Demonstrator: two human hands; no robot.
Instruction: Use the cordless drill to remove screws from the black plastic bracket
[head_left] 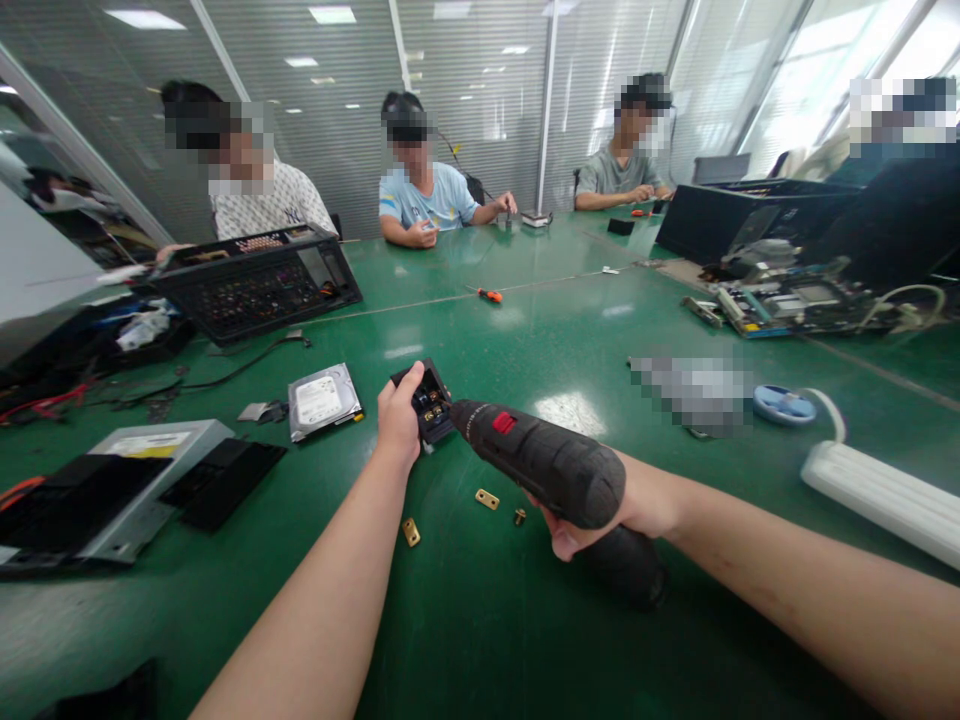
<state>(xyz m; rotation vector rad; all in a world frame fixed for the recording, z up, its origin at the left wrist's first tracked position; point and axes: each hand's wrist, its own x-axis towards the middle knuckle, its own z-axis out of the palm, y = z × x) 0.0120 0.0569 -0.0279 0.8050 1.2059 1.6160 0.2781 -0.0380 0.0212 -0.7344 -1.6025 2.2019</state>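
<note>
My left hand (400,412) is closed around a small black terminal block (433,392) with brass-coloured screws inside, held tilted just above the green table. Gripped by its handle in my right hand (570,530) is a black cordless drill (547,455) with a red switch. The drill's nose points left and meets the right side of the block; its tip is hidden there. Below them on the table lie a brass plate with two holes (487,499), a second brass plate (411,532) and a small brass screw (520,517).
A hard drive (324,400) and an optical drive (127,480) lie left. Ahead is an orange screwdriver (489,295). A computer case (262,285) stands back left, circuit boards (787,300) at right, a white power strip (885,500) nearer. Several people sit across the table (420,620).
</note>
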